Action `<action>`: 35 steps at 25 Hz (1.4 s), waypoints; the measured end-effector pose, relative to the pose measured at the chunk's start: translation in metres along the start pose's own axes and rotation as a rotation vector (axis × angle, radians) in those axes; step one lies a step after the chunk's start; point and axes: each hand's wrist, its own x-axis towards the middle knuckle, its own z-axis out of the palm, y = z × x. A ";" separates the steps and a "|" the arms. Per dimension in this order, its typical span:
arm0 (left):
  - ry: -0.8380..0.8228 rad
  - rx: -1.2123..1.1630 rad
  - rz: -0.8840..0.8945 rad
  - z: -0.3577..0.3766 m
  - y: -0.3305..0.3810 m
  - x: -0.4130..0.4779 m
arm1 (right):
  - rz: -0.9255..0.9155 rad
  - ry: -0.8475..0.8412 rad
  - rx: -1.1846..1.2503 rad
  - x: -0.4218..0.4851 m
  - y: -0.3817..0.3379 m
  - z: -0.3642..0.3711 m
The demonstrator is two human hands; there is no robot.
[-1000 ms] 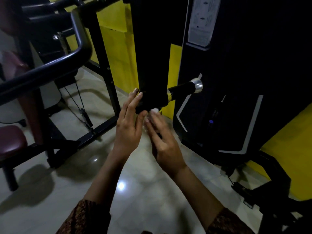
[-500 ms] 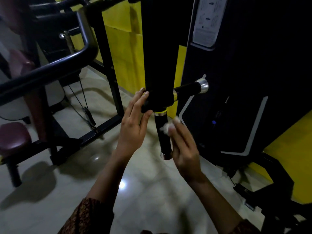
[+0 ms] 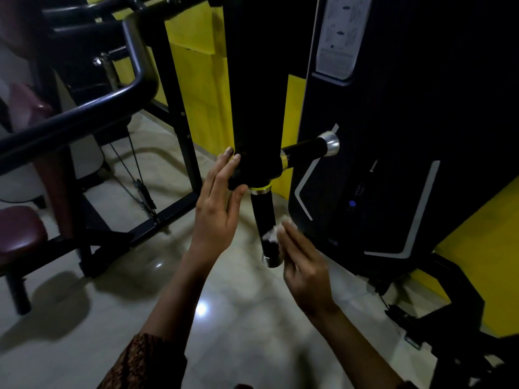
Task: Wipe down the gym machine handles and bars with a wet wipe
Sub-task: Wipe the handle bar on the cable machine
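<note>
Drawn lower since a half-second ago, the wet wipe (image 3: 274,233) is pressed low on the hanging handle (image 3: 261,211) by the right hand (image 3: 304,272) — fingers outstretched. Beyond, the machine arm (image 3: 257,108) is touched at its base by the flat, unclenched left hand (image 3: 216,211).

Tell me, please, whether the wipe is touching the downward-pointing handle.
Touching. The head view shows the white wipe pressed by the right hand against the handle, with no gap.

Right hand (image 3: 306,270) presses wet wipe (image 3: 273,233) against the lower handle (image 3: 262,211); left hand (image 3: 216,209) touches the machine arm (image 3: 258,108).
</note>
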 end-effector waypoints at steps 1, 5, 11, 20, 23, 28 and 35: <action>-0.001 0.007 0.004 0.001 0.001 0.000 | -0.038 0.043 -0.008 0.022 -0.009 0.000; -0.027 0.006 -0.006 0.000 0.003 0.002 | -0.127 0.039 -0.072 0.042 -0.023 0.018; -0.080 -0.045 0.143 -0.013 -0.014 0.010 | -0.070 -0.001 -0.154 -0.040 -0.006 0.010; -0.330 -0.364 0.438 -0.026 -0.063 0.031 | 0.188 0.428 -0.351 0.031 -0.062 0.070; -0.414 -0.429 0.513 -0.031 -0.075 0.045 | 0.278 0.373 -0.467 -0.006 -0.066 0.081; -0.335 -0.595 0.513 -0.020 -0.083 0.062 | 0.400 0.587 -0.671 0.004 -0.100 0.071; -0.529 -0.958 0.377 0.014 -0.075 0.084 | 0.353 0.544 -0.707 0.032 -0.072 0.095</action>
